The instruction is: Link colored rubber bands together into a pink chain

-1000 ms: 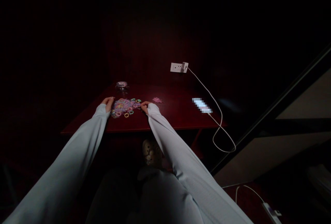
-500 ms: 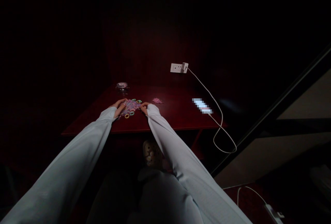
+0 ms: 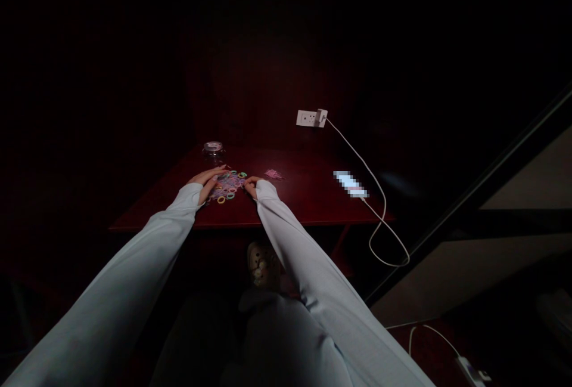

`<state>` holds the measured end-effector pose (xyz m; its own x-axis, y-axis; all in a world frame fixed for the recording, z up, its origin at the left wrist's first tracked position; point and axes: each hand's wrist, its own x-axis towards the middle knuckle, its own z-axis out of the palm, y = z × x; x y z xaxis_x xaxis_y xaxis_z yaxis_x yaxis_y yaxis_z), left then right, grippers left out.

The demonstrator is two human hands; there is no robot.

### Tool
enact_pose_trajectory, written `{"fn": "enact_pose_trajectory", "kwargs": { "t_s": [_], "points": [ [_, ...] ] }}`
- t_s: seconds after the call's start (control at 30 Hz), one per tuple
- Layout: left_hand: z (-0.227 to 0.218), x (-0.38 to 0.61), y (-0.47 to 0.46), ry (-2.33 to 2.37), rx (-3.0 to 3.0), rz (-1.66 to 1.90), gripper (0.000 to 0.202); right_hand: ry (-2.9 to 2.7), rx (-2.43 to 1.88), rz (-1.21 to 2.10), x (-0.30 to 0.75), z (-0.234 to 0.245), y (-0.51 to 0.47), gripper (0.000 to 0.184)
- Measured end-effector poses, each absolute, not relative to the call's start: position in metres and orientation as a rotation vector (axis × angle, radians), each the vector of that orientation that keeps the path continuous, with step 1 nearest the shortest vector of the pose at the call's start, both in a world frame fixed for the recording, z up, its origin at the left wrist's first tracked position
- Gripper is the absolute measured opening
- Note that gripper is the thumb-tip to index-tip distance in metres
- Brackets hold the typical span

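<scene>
A heap of small coloured elastic rings [image 3: 229,186] lies on a dark red table [image 3: 304,205]. My left hand [image 3: 206,181] rests flat on the left side of the heap, fingers stretched out over the rings. My right hand [image 3: 251,185] touches the heap's right edge with its fingers curled in; whether anything is in them is too small to see. Both arms are in pale blue sleeves. A small separate clump of pink rings [image 3: 272,173] lies to the right of the heap.
A small clear jar [image 3: 213,149] stands behind the heap. A lit phone [image 3: 351,183] lies at the right, its white cable [image 3: 379,196] running to a wall socket [image 3: 311,117]. A shoe [image 3: 261,263] shows under the table. The room is very dark.
My left hand has slid right from the heap's left edge onto the rings, pushing them into a tighter heap. My right hand has stayed in place.
</scene>
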<state>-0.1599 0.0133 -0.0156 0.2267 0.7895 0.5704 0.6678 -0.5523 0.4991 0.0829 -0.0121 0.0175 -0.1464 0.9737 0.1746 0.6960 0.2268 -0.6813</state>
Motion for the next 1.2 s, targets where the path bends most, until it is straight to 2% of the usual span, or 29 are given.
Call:
{"fn": "enact_pose_trajectory", "kwargs": {
  "t_s": [0.13, 0.23, 0.33, 0.6, 0.77, 1.2],
  "points": [
    [0.000, -0.160, -0.007, 1.881, 2.224, 1.296, 0.043, -1.912, -1.507, 0.612, 0.083, 0.016, -0.012, 0.025],
    [0.006, -0.158, -0.016, 2.156, 2.094, 1.145, 0.031, -1.916, -1.513, 0.599, 0.083, 0.015, -0.010, 0.024],
    [0.007, -0.154, -0.016, 2.205, 2.110, 0.972, 0.025, -1.925, -1.530, 0.581, 0.083, 0.013, -0.008, 0.025],
    [0.000, -0.151, -0.005, 2.128, 2.287, 0.684, 0.035, -1.936, -1.575, 0.578, 0.083, 0.014, -0.007, 0.027],
    [-0.002, -0.154, -0.003, 2.081, 2.294, 0.701, 0.041, -1.933, -1.571, 0.578, 0.084, 0.016, -0.009, 0.028],
    [0.001, -0.157, -0.006, 2.101, 2.266, 0.874, 0.032, -1.912, -1.546, 0.605, 0.085, 0.017, -0.013, 0.026]
  ]
}}
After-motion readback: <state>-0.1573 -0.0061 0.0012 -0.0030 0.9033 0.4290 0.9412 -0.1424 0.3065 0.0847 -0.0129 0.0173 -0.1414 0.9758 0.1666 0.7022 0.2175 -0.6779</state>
